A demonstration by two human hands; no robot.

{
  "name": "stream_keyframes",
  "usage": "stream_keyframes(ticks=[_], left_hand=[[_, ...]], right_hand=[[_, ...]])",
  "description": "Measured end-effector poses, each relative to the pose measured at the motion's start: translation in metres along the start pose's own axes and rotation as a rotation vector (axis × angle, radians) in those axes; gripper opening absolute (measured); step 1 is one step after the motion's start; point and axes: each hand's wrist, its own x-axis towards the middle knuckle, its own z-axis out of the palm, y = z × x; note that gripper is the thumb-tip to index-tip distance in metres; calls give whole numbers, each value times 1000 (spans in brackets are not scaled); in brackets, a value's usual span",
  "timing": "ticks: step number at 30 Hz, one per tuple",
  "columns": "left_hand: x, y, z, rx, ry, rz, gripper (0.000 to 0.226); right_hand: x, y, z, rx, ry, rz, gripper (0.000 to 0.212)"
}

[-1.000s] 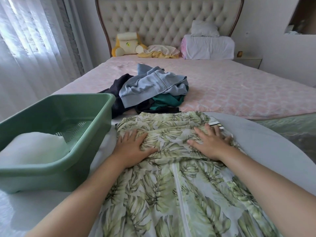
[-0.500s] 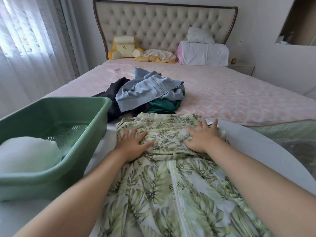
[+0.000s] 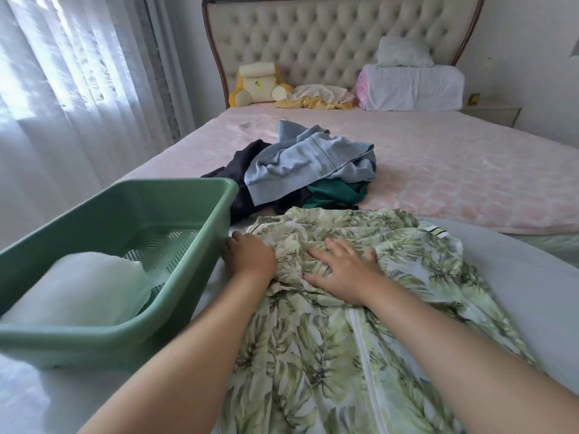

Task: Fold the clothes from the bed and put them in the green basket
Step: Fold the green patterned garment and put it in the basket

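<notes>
Where the right hand (image 3: 344,272) presses, the leaf-print garment (image 3: 313,355) lies underneath.

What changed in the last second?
The left hand slid left to the edge of the leaf-print garment beside the green basket, fingers curled. The right hand moved to the middle, flat on now-bunched fabric. Basket and clothes pile stayed put.

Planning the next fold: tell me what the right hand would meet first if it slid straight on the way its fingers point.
The right hand lies flat, fingers pointing up-left. First in line is the bunched ridge of the leaf-print garment just past its fingertips; beyond that, perhaps the green basket.
</notes>
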Motion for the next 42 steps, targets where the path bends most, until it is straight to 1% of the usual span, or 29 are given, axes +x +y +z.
stream_keyframes(ticks=[2,4,8,9,10,12,13,16,17,20,22,24,25,26,28,29,30,31,32,34,36,37,38,39,40,42], left_hand=[[3,3,-1,-27,10,-10,45],[3,7,-4,-89,34,17,37],[-5,14,-15,-440,117,111,16],[-8,17,-20,-479,128,173,17],[-9,20,-26,-470,132,254,26],[-12,29,-42,-382,91,358,46],[-13,36,-51,-351,66,382,48],[-13,62,-68,-366,-25,416,39],[-14,73,-72,-361,-53,438,36],[-23,110,-82,-363,-180,510,37],[-37,133,-81,-476,-304,540,38],[-51,151,-66,-608,-506,543,39],[-56,156,-55,-656,-616,522,43],[-59,158,-45,-697,-688,488,47],[-57,157,-33,-885,-707,369,45],[-54,153,-32,-998,-674,308,43],[-52,149,-32,-1055,-595,286,44],[-47,145,-31,-1008,-475,311,47],[-42,139,-31,-871,-328,374,48],[-29,128,-28,-557,-89,526,46],[-17,123,-23,-357,-18,673,35],[-13,123,-21,-240,-23,743,31],[-11,124,-18,-103,-71,785,38],[-9,126,-14,9,-144,801,52],[-9,128,-12,87,-230,785,66],[-3,130,-5,129,-379,710,86]], right_hand=[[0,-1,-1,0,5,7,88],[1,-2,-2,-8,9,8,92],[0,-3,-3,-14,-4,17,98],[-1,-4,-5,-12,-14,29,98],[-2,-4,-6,-15,-25,40,99],[-7,-5,-13,-54,-17,39,101],[-10,-4,-16,-69,21,24,102],[-25,10,-31,-9,214,-4,95],[-31,18,-36,19,242,2,90],[-45,43,-44,104,238,24,74],[-52,57,-44,175,318,43,66],[-60,70,-41,302,412,48,57],[-64,76,-38,362,429,45,53],[-67,81,-34,381,413,38,53],[-68,92,-27,312,343,5,64],[-67,96,-24,280,327,-14,69],[-64,99,-23,261,331,-36,73],[-60,101,-21,241,344,-65,75],[-57,102,-21,205,353,-90,74],[-52,102,-22,106,375,-139,57],[-48,104,-23,0,494,-209,36],[-46,106,-23,-30,557,-223,31],[-46,109,-23,-43,603,-230,28],[-44,113,-22,-52,626,-236,29],[-43,115,-23,-57,617,-239,30],[-42,119,-22,-50,525,-216,30]])
